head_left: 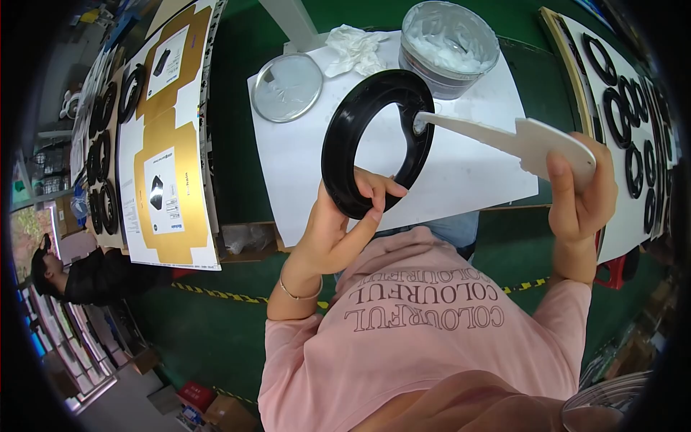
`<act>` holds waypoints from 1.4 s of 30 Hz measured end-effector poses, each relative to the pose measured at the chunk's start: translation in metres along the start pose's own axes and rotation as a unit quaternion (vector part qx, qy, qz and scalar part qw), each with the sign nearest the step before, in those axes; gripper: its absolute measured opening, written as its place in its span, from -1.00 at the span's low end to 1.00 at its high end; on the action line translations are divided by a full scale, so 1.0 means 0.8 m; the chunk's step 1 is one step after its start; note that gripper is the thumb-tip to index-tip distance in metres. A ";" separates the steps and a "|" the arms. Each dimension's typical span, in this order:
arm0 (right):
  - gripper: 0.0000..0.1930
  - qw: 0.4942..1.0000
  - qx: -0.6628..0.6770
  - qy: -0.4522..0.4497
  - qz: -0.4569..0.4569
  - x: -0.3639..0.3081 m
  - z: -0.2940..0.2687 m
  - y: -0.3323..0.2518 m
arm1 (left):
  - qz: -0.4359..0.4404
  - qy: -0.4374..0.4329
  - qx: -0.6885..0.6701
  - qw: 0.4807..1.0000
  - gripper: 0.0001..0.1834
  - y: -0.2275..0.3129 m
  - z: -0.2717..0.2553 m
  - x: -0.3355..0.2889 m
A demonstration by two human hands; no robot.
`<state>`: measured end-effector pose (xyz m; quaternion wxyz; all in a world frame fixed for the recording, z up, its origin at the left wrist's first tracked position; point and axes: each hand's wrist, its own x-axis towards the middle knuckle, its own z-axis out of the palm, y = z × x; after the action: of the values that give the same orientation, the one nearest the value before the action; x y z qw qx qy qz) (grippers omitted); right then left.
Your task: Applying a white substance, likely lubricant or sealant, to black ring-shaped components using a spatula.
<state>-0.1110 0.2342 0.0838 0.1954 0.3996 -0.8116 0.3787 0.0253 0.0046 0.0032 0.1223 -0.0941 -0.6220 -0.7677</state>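
I see the left hand (337, 232) clamped on the black ring (341, 147) at its lower edge; the right hand (580, 200) grips the white spatula (534, 146); open room separates both hands.

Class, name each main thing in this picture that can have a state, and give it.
Black ring: tilted, held up in the left hand
White spatula: gripped in the right hand, tip at the ring's inner side
Tub: open, pale paste inside
Round lid: off, lying on the white sheet
Tissue: crumpled
Gold-and-white card: unfolded
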 end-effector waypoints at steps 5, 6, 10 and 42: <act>-0.82 0.975 0.066 -0.111 -0.180 0.026 -0.004 0.004 | -0.004 -0.009 0.020 1.000 -0.67 0.001 -0.002 0.000; -0.82 0.976 0.057 -0.111 -0.178 0.030 -0.008 0.004 | -0.006 -0.008 0.020 1.000 -0.67 0.001 -0.003 0.000; -0.84 0.954 -0.011 -0.172 -0.244 0.034 -0.016 0.005 | -0.006 0.005 0.014 1.000 -0.65 -0.001 -0.005 0.001; -0.65 0.789 0.452 0.042 0.414 -0.031 0.077 0.065 | -0.012 0.090 -0.040 0.995 -0.64 -0.015 -0.007 0.009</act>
<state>-0.1381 0.2195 0.0054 -0.1495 0.0511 -0.6260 0.7637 0.0153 0.0011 -0.0067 0.1651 -0.0216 -0.5785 -0.7985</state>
